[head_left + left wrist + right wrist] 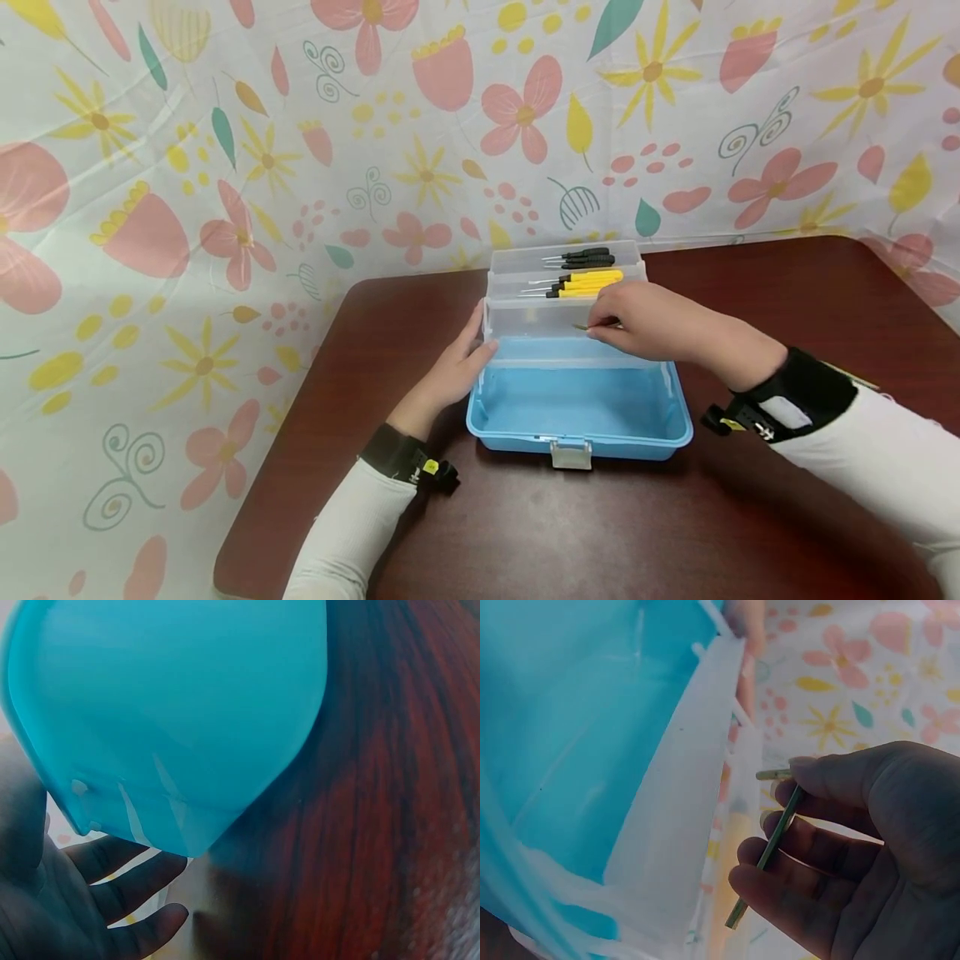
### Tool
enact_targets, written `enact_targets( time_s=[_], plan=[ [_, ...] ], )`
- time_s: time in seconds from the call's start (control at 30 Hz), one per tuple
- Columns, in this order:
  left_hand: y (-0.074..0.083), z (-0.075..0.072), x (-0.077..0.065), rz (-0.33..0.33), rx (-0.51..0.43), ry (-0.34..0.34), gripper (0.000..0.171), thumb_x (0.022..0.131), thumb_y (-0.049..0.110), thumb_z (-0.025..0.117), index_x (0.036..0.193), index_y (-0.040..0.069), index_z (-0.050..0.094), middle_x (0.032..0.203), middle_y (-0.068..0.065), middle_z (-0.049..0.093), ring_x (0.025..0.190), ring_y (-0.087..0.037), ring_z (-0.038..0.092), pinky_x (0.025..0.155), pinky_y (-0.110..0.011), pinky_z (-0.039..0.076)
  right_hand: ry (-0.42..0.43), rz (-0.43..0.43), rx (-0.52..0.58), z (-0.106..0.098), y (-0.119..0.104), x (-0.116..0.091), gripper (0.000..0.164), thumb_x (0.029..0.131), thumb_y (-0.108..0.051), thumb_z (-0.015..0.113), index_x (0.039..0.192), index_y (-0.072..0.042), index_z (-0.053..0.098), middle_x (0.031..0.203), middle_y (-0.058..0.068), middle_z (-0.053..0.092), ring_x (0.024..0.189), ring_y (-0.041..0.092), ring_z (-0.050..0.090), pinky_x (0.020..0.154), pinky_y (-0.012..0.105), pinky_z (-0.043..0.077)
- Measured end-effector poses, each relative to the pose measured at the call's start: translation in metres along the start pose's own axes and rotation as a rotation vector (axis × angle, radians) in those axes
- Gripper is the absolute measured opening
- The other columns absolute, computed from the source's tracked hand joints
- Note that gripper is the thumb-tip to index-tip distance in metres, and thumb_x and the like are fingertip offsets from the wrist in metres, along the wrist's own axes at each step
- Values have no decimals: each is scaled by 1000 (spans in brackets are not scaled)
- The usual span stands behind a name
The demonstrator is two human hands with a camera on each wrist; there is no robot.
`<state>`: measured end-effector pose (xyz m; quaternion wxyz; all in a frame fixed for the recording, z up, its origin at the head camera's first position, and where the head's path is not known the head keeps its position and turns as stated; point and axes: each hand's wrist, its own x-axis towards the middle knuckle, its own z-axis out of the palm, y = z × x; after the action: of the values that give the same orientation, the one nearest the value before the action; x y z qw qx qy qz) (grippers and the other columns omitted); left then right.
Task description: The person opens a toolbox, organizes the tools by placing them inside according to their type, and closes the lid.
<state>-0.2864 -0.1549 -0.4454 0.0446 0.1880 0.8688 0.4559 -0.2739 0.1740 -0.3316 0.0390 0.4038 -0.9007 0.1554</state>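
Observation:
A light-blue toolbox [581,448] stands unfolded on the table, its translucent trays [517,287] raised at the back. My right hand [626,321] is over the front tray. Between thumb and fingers it pinches a thin, brass-coloured L-shaped hex key [769,855], whose tip also shows in the head view. My left hand [457,367] rests at the toolbox's left side, thumb touching the tray edge and fingers fairly straight. Yellow-handled screwdrivers [588,283] lie in the middle tray. Black-handled tools [588,257] fill part of the rear tray.
The toolbox sits on a dark red-brown wooden table [570,533]. A white latch [572,455] hangs at its front. Behind the table is a floral cloth [480,167]. Something thin and yellowish [851,375] lies partly hidden behind the right forearm.

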Motion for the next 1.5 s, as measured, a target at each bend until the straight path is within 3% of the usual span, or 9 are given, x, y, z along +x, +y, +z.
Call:
enact_targets(
  time_s=[0.53, 0.73, 0.83, 1.1, 1.27, 1.5],
  plan=[
    [4, 1, 0, -19, 3, -6, 71, 107, 48, 46, 158, 58, -3, 172, 7, 22, 142, -30, 51, 111, -58, 47, -109, 7, -124, 8, -14, 38, 26, 95, -15, 71, 70, -21, 66, 66, -6, 56, 70, 12, 53, 71, 31, 47],
    [3, 1, 0, -21, 6, -6, 71, 107, 50, 46, 157, 60, -4, 172, 6, 22, 142, -30, 51, 110, -59, 47, -133, 31, -167, 14, -13, 45, 8, 95, -18, 72, 93, -15, 79, 82, -2, 70, 77, 15, 60, 79, 37, 57],
    [2, 1, 0, -20, 1, -4, 71, 107, 50, 46, 157, 60, -4, 171, 4, 25, 141, -29, 52, 109, -59, 47, -130, 35, -211, 16, -13, 48, 12, 96, -20, 72, 102, -13, 80, 89, 0, 74, 79, 16, 63, 84, 40, 60],
    [2, 1, -1, -20, -15, -5, 71, 107, 47, 47, 157, 59, -3, 165, -4, 37, 136, -26, 57, 105, -55, 51, -62, 55, -304, 18, -19, 54, 13, 96, -12, 64, 87, -14, 73, 76, 2, 67, 68, 18, 59, 62, 35, 53],
    [1, 0, -1, -18, -14, -1, 72, 107, 46, 47, 156, 60, -3, 167, -1, 34, 138, -27, 55, 105, -56, 51, -88, 68, -401, 21, -24, 60, 9, 93, -10, 67, 94, -13, 76, 83, 4, 72, 70, 19, 63, 61, 37, 57],
    [1, 0, 0, -17, -21, -3, 71, 107, 49, 47, 156, 61, -2, 165, -3, 37, 138, -28, 55, 105, -57, 51, -132, 40, -476, 28, -31, 66, 8, 91, -8, 68, 88, -12, 74, 74, 3, 69, 68, 19, 64, 61, 40, 60]
  ],
)
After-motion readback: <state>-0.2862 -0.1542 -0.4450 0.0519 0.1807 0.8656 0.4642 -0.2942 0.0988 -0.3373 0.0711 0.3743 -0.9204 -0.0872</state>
